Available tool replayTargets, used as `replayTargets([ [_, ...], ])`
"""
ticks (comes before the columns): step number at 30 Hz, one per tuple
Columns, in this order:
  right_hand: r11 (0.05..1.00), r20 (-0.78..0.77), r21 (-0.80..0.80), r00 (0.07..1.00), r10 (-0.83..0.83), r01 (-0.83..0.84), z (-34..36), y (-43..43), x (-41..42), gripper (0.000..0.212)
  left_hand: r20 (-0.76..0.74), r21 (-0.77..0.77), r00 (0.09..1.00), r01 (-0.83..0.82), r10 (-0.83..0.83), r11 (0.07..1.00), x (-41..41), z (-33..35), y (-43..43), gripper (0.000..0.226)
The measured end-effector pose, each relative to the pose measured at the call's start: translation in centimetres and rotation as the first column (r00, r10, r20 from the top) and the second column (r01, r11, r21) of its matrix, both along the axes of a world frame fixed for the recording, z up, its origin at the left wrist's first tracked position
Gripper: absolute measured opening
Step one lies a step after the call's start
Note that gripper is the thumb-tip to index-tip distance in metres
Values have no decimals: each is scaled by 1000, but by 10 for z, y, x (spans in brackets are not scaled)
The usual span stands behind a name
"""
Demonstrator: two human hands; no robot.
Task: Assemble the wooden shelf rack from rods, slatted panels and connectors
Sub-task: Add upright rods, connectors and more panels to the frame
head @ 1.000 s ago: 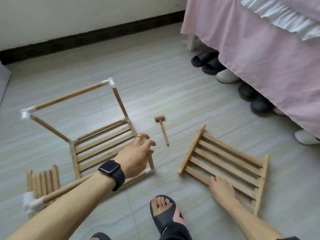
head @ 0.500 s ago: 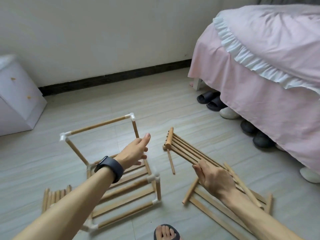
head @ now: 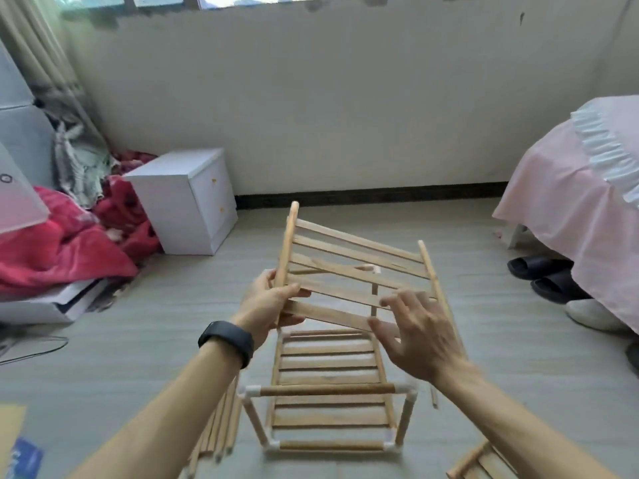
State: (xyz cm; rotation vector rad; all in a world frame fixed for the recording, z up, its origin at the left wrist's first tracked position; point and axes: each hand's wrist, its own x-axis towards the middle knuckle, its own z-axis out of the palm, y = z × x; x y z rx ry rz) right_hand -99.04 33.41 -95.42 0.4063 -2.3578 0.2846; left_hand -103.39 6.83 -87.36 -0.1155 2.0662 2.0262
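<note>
A slatted wooden panel point(head: 356, 271) is raised in the air, tilted, above the half-built rack frame point(head: 328, 390). My left hand point(head: 268, 305) grips the panel's left rail and lowest slat. My right hand point(head: 420, 335) is beside the panel's right rail with fingers spread and loose; its fingertips touch the slats. The frame stands on the floor below, with rods joined by white corner connectors point(head: 409, 388) and a slatted panel point(head: 328, 368) as its lower shelf.
Loose rods point(head: 219, 430) lie left of the frame; another slatted panel point(head: 482, 461) shows at the bottom right. A white cabinet point(head: 188, 198) and red bedding point(head: 65, 243) are at left, a pink-skirted bed point(head: 584, 209) with shoes point(head: 549, 280) at right.
I have looked up and the view has shifted. The slatted panel came up off the floor to above the frame. My left hand went from the frame to the panel's left rail.
</note>
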Motion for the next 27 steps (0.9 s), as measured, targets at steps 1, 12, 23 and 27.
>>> replayTargets([
  [1,996,-15,-48,997,-70,69,0,1,-4,42,-28,6,999,-44,44,999,0,-4,-15,36],
  [12,575,746,-632,609,270,520,-42,12,-30,49,22,148,987,-163,162,975,2,-71,-93,43],
  [23,395,685,-725,654,322,564,-86,8,-41,45,133,91,991,-8,-4,996,-20,-101,-90,36],
  [27,239,610,-783,638,469,574,-96,10,-48,41,192,46,981,-14,5,999,-25,-130,-108,36],
])
